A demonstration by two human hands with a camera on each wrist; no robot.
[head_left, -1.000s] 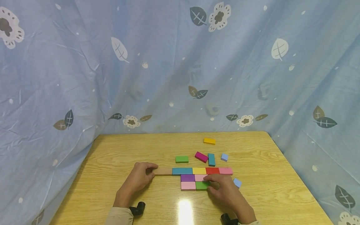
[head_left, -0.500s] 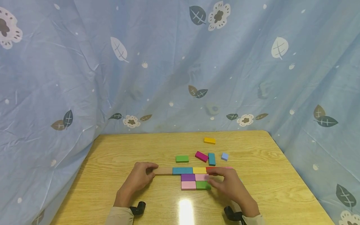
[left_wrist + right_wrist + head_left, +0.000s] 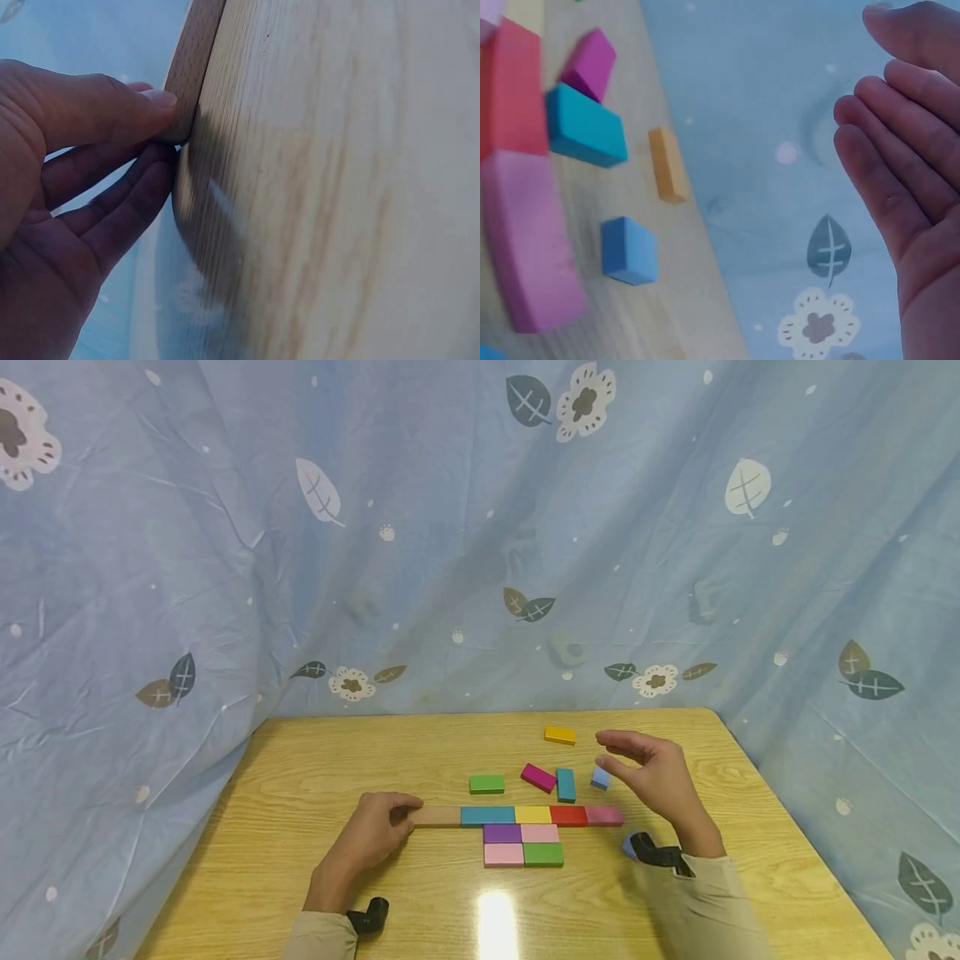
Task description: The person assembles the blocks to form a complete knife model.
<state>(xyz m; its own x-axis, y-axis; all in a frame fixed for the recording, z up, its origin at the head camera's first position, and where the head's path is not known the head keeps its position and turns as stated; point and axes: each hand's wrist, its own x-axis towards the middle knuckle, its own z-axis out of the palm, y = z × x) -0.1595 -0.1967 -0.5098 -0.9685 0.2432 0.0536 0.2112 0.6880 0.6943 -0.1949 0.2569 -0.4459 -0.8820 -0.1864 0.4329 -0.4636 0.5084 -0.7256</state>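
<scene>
My left hand (image 3: 372, 831) pinches the left end of a plain wooden block (image 3: 438, 817) between thumb and fingers; in the left wrist view the thumb (image 3: 154, 109) presses its side. That block starts a row that continues with a blue block (image 3: 487, 816), a yellow block (image 3: 532, 815), a red block (image 3: 567, 816) and a pink block (image 3: 604, 816). Below the row sit a purple block (image 3: 502, 834) and a light pink one, above another light pink and a green block (image 3: 543, 855). My right hand (image 3: 663, 777) is raised and empty, fingers apart from the thumb, near a small light blue block (image 3: 628, 251).
Behind the row lie a green block (image 3: 487, 785), a magenta block (image 3: 538, 777), a teal block (image 3: 566, 785) and, farther back, an orange block (image 3: 560, 736). Another blue block (image 3: 629, 846) is partly hidden by the right wrist camera. A patterned curtain (image 3: 450, 527) hangs beyond the table.
My right hand has left the lower blocks and moved away to the back right, past the row's end. The left hand stays on the wooden block.
</scene>
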